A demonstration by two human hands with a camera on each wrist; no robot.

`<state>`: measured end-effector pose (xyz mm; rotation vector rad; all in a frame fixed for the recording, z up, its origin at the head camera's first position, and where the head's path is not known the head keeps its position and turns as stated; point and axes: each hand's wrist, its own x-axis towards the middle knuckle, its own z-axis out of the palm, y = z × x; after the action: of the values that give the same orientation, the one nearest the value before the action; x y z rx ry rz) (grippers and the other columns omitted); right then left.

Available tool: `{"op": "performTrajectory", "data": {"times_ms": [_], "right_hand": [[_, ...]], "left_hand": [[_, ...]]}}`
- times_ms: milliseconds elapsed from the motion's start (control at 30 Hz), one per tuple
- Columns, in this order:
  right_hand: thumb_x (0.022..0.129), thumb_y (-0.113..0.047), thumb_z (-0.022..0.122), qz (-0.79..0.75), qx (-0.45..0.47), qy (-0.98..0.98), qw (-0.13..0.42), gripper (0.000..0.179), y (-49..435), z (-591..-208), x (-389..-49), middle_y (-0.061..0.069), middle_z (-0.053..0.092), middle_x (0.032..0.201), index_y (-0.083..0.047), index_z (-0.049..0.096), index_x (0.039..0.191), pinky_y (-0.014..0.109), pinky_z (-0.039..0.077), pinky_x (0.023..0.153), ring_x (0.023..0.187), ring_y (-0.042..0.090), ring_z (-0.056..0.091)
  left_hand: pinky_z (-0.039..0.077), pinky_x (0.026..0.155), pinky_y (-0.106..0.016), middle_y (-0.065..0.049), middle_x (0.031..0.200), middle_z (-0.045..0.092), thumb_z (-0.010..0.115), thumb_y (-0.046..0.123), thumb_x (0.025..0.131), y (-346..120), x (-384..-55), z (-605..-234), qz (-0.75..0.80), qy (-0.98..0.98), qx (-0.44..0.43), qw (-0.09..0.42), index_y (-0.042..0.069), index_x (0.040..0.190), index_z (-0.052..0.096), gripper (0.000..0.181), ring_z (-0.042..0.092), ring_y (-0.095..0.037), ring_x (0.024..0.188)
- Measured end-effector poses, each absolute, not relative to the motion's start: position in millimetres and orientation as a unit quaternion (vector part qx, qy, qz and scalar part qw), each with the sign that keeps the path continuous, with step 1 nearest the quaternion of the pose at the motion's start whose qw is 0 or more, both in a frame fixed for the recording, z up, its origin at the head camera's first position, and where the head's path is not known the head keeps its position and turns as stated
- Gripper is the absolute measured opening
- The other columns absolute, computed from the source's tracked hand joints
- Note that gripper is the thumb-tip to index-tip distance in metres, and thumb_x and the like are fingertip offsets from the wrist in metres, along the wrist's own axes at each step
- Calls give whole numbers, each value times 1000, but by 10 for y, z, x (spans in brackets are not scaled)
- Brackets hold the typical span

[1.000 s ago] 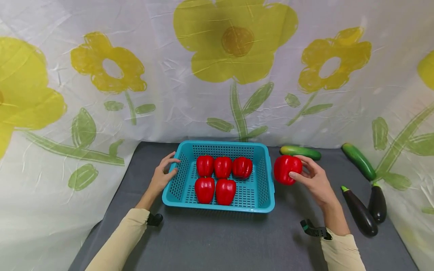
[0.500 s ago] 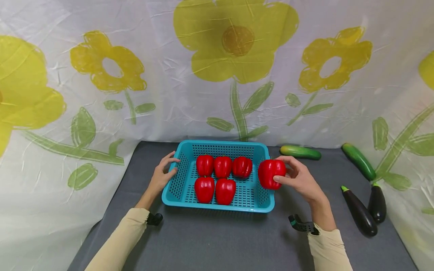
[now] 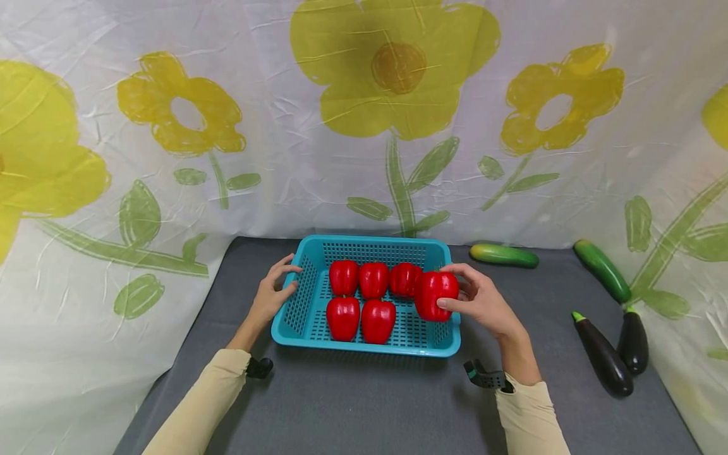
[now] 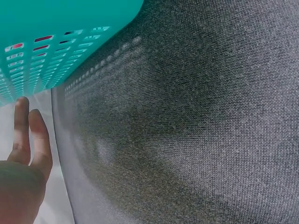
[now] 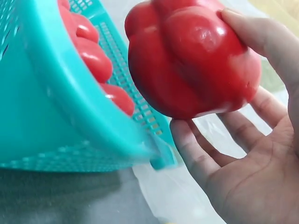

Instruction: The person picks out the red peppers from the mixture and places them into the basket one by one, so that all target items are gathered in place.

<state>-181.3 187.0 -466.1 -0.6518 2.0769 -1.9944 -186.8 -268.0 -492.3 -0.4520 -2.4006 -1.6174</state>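
Note:
A red bell pepper (image 3: 435, 296) is pinched between the thumb and fingers of my right hand (image 3: 483, 304), held up over the right part of the blue basket (image 3: 364, 349). In the right wrist view this bell pepper (image 5: 187, 60) is above the basket's rim, with fingers below it and the thumb on top. Several red bell peppers (image 3: 343, 319) stand in two rows in the basket's left and middle. The held pepper partly covers the back-row right pepper (image 3: 404, 279). My left hand (image 3: 270, 296) rests by the basket's left rim, fingers (image 4: 41, 135) fairly straight near its perforated wall.
A cucumber (image 3: 503, 255) lies behind and right of the basket, a second cucumber (image 3: 601, 270) farther right. Two eggplants (image 3: 603, 354) lie at the right edge of the dark cloth-covered table (image 3: 364, 404). A flowered curtain (image 3: 273, 177) hangs behind.
My right hand has carried the bell pepper leftward, from beside the basket to over its right part. The left hand and the basket have stayed in place.

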Motion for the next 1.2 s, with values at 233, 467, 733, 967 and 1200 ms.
{"op": "performTrajectory", "data": {"times_ms": [233,467,733,967,1200], "right_hand": [[88,-3,78,-666,-225,703,110,52,1759,-4650,-1828,19,53,133,-5,54,134,50,57,79,114,45,54],[85,-4,80,-647,-237,714,126,51,1654,-4636,-1845,17,57,128,-7,56,131,50,57,79,111,43,57],[87,-4,79,-635,-263,710,152,49,1544,-4620,-1845,16,58,126,-8,58,132,49,56,81,100,41,62],[85,-9,82,-615,-253,729,162,51,1478,-4645,-1856,12,57,128,-10,61,131,48,56,81,111,37,56],[84,-10,83,-601,-246,740,176,51,1443,-4679,-1864,13,57,127,-9,61,130,45,57,79,111,37,56]], "left_hand": [[35,97,-70,-32,154,32,57,-13,95,-2679,-1877,-4929,-550,-814,-155,107,-16,123,59,28,29,-56,139],[34,97,-71,-32,155,32,57,-12,95,-2687,-1886,-4944,-556,-810,-154,104,-15,123,59,28,28,-55,139],[32,98,-73,-31,155,32,56,-13,95,-2691,-1893,-4950,-558,-809,-154,105,-16,123,59,28,29,-55,139],[30,98,-75,-32,154,33,56,-13,95,-2683,-1888,-4944,-556,-809,-155,108,-17,122,59,28,28,-56,139],[31,98,-75,-34,153,32,56,-14,95,-2675,-1879,-4934,-554,-810,-160,110,-18,122,59,27,28,-57,138]]}}
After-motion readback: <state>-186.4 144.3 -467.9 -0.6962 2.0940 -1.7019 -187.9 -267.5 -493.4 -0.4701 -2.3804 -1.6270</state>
